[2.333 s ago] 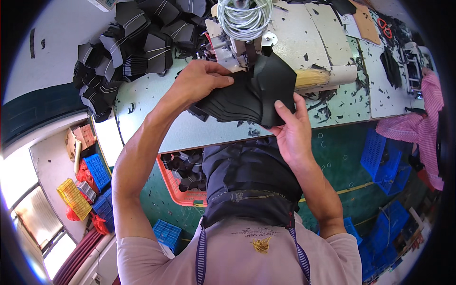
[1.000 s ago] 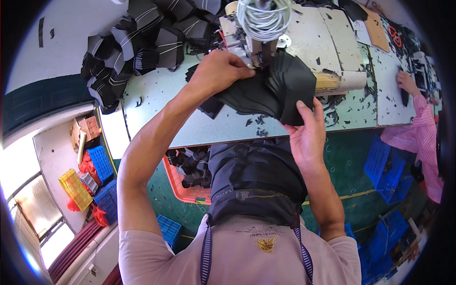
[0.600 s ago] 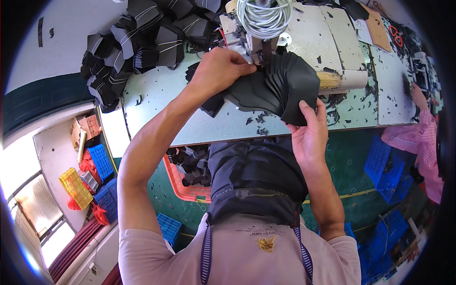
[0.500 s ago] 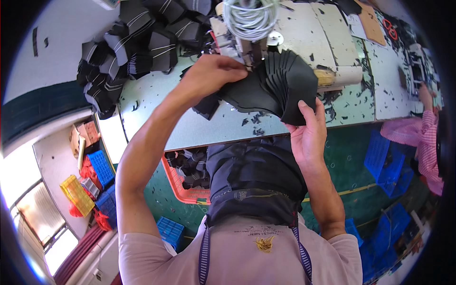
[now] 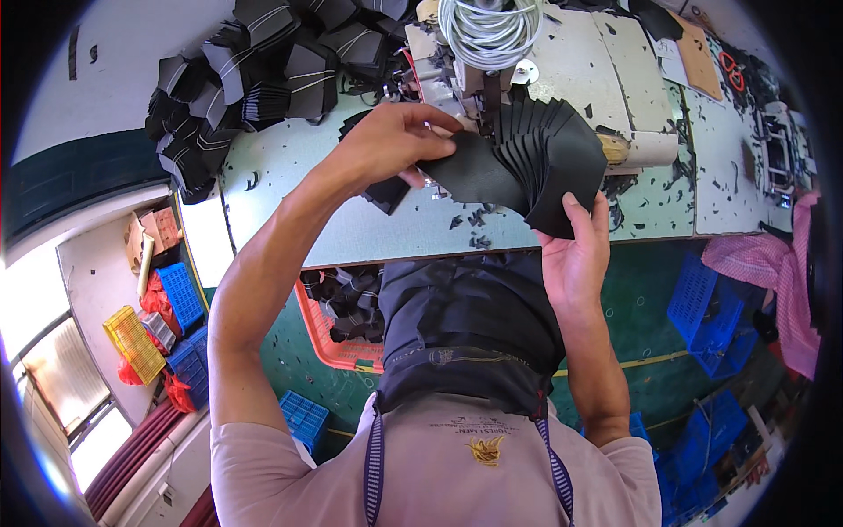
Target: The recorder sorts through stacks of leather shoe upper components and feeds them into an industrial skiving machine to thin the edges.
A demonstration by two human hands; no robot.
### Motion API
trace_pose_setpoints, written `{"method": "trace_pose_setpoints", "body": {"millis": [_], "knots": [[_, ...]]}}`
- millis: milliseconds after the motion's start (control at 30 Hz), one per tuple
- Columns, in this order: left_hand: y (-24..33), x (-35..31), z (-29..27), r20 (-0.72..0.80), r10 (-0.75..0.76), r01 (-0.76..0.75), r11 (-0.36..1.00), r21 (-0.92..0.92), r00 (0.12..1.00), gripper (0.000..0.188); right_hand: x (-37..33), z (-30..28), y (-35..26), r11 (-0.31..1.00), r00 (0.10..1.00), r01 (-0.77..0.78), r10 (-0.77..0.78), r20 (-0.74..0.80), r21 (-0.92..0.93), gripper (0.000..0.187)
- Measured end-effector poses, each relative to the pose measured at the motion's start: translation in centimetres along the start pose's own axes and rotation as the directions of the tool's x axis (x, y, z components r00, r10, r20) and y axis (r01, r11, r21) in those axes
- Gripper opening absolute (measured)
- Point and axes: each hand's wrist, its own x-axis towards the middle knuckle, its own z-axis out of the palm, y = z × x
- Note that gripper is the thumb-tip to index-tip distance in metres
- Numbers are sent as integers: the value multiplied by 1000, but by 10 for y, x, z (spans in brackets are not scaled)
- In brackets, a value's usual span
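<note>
A fanned stack of thin black cut sheet pieces point(image 5: 566, 162) spreads in front of the machine head point(image 5: 479, 88). My right hand point(image 5: 575, 255) holds this stack at its lower right corner, thumb on top. From the left, my left hand point(image 5: 391, 145) reaches to the front piece point(image 5: 474, 171), its thumb and fingers closed at that piece's left edge. The piece's upper edge lies close under the machine head, which hides the contact. Partly behind my left hand, more black pieces point(image 5: 383, 195) lie on the table.
Banded bundles of black pieces point(image 5: 312, 79) heap at the far left of the pale table point(image 5: 307, 215). A coil of clear tubing point(image 5: 490, 31) sits atop the machine. Black scraps point(image 5: 479, 215) litter the tabletop. Below stands an orange crate point(image 5: 320, 338) of black pieces. Pink checked cloth point(image 5: 764, 263) hangs at right.
My left hand's fingers have spread slightly and shifted on the front piece. The stack stays in my right hand. At the right, a co-worker's hand and arm have left the table.
</note>
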Motion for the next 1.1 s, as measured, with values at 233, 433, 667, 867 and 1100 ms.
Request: {"method": "trace_pose_setpoints", "body": {"millis": [233, 433, 667, 867, 1100], "knots": [[4, 7, 8, -140, -55, 72, 990, 121, 989, 27, -3, 4, 4, 1000, 1000, 0, 0, 16, 31, 32], [17, 27, 18, -176, 57, -18, 977, 211, 983, 20, -3, 3, -6, 999, 998, 2, -4, 61, 34, 31], [-42, -41, 73, -7, 156, -155, 976, -155, 988, 58, -21, -6, 8, 995, 989, 80, -71, 130, -65, 47], [-54, -82, 92, -80, 98, -101, 995, -27, 992, 67, -54, -14, 26, 876, 918, 56, 143, 369, -479, 81], [-76, -143, 70, 529, 4, -115, 977, 178, 849, 66, -75, -23, 0, 567, 464, 247, 642, 610, -786, 54]]}}
